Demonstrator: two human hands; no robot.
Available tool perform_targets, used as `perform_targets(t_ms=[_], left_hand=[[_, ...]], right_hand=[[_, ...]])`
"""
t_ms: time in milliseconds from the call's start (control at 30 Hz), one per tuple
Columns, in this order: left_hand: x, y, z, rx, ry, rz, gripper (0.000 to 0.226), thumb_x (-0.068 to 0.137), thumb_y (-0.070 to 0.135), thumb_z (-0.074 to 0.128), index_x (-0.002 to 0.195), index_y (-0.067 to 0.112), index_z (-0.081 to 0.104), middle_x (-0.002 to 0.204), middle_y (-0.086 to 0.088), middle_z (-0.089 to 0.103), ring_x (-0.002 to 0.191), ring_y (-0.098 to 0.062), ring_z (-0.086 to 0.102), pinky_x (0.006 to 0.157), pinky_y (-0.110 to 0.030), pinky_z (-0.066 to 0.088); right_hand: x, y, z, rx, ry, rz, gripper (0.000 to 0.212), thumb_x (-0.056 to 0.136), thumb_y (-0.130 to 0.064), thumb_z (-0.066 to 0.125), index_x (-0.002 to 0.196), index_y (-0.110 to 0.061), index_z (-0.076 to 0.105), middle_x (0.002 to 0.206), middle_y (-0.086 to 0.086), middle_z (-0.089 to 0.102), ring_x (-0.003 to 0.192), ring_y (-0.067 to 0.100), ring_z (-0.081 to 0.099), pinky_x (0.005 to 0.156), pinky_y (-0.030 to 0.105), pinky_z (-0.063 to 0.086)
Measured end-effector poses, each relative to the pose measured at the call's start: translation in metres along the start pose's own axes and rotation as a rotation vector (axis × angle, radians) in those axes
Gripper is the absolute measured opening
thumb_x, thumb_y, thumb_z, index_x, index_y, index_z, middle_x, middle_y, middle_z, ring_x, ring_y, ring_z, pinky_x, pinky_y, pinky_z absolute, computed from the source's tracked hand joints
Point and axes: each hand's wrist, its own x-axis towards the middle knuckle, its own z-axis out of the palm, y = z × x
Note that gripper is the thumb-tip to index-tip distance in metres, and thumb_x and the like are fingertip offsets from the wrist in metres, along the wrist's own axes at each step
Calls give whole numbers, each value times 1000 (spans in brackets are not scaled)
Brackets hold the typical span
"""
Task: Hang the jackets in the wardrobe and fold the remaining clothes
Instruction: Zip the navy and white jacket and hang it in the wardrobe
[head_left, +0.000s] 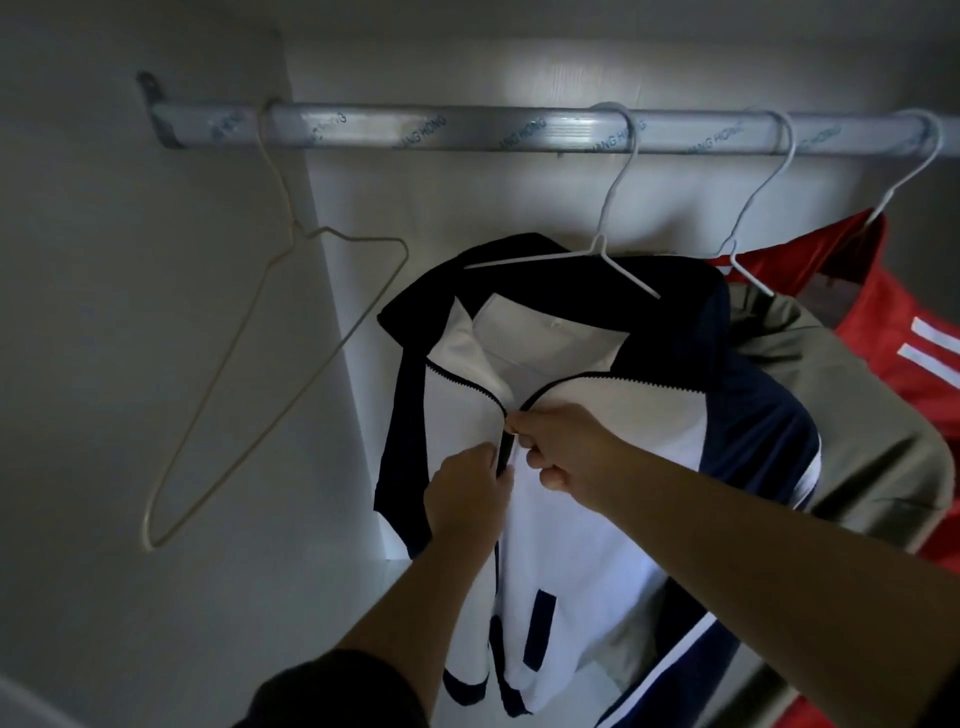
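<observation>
— Far left on the rail (467, 127), anything?
— Only a bare wire hanger (270, 364), hooked near the bracket (156, 111) and hanging askew against the wardrobe wall (104, 312); spare, probably kept for another jacket.
— And towards the middle?
— Already hung from a white wire hanger (602, 252): the white-and-navy zip jacket (597, 415), zip (505, 454) parted in a V above the hands and closed below.
— Hands?
— Nearly touching, both at the zip: left hand (465, 493) clamped on the front just under the join, likely pulling down to keep it taut; right hand (566, 447) pinching at the join itself, slider hidden inside the pinch, seemingly poised to draw upward.
— Why zip at all?
— Presumably to stop the shoulders sliding off such thin wire.
— Further right?
— Crowded behind the jacket, a grey garment (857, 415) on a second white hanger (750, 275); then, at the edge, a red jacket (893, 322) with white stripes. No folded clothes in view.
</observation>
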Motion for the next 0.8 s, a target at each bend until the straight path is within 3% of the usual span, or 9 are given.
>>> perform_targets(t_ms=[100,200,400,500,567,633,700,733,800], left_hand=[[3,-2,8,99,-34,19,27,95,41,51,87,17,60,83,4,63,78,-13,64,61,-21,43],[0,-6,15,138,-64,23,27,94,43,53,90,18,62,87,5,66,78,-12,62,68,-22,47],[-5,-12,31,184,-159,-62,26,94,43,52,92,19,61,95,3,68,88,-16,64,79,-28,47],[-7,-15,37,131,-185,-76,24,95,41,51,90,19,60,94,3,67,89,-16,64,79,-27,49],[-7,-18,35,111,-214,-83,23,95,38,49,82,19,54,89,3,65,89,-17,63,75,-27,48],[-5,-17,28,88,-250,-91,25,96,32,49,73,20,48,80,4,59,88,-19,64,68,-25,46],[-1,-10,15,26,-223,-77,12,95,24,48,87,21,56,85,4,61,84,-17,63,66,-24,45],[2,-1,5,-27,-157,-47,9,94,21,49,94,21,57,88,5,62,81,-14,61,64,-21,43],[8,27,-20,-212,81,106,8,92,14,51,89,20,55,80,8,56,72,-9,55,60,-12,37]], right_hand=[[-7,-12,-4,158,85,-51,17,91,-9,56,74,-9,56,62,2,43,45,10,31,32,17,22],[-18,-24,-4,254,155,-106,12,90,-9,58,78,-11,55,61,1,43,42,8,32,33,17,24],[-44,-76,-4,427,172,-287,17,92,-11,61,75,-7,62,59,0,51,30,1,39,34,13,32],[-58,-77,-8,133,50,-252,21,94,-12,58,74,-11,64,61,0,54,33,3,44,38,14,34],[-64,-73,-21,-154,5,-329,23,94,-12,56,74,-15,65,65,2,60,41,6,51,40,15,39],[-65,-73,-50,-412,150,-539,26,93,-11,55,72,-21,66,72,6,66,55,13,58,51,20,46],[-62,-71,-84,-600,363,-698,20,92,-9,54,79,-20,66,74,0,63,61,10,56,58,18,45],[-61,-67,-101,-651,452,-736,15,90,-7,55,84,-17,64,78,-1,61,65,8,55,62,16,44],[-53,-53,-132,-716,551,-717,11,88,-7,57,95,-14,63,94,4,60,79,14,57,75,22,46]])
